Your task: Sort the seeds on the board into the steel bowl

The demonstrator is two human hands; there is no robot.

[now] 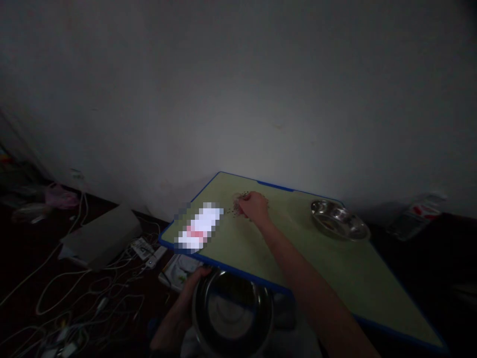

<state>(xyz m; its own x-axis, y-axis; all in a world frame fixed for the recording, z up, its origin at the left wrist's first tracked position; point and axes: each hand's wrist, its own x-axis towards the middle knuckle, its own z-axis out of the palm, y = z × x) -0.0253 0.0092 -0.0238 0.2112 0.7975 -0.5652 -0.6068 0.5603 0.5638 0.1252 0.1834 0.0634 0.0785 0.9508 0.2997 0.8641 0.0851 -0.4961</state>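
1. Fingers bent downward, the person's right hand [255,205] is at work over the table [231,248], its arm reaching in from the near side.
2. Small dark grains [235,213] lie scattered on the tabletop around those fingertips, mostly just left of the hand and beyond it; from here I cannot tell whether any are pinched between the fingers.
3. Lower down, the left hand [188,298] grips the left side of a round metal bowl [266,313], its thumb by the rim; the bowl sits just off the table's near edge.
4. Another shiny bowl [339,223] stands on the table's right side, well apart from the grains.
5. Toward the table's left end lies a bright, blurred-out thing [199,228], too obscured to make out.
6. Past the right edge leans a clear bottle [415,219] with a red-marked label.
7. On the left, a pale box [100,238] stands among tangled cables [112,288], with a pink bag [61,196] farther off.
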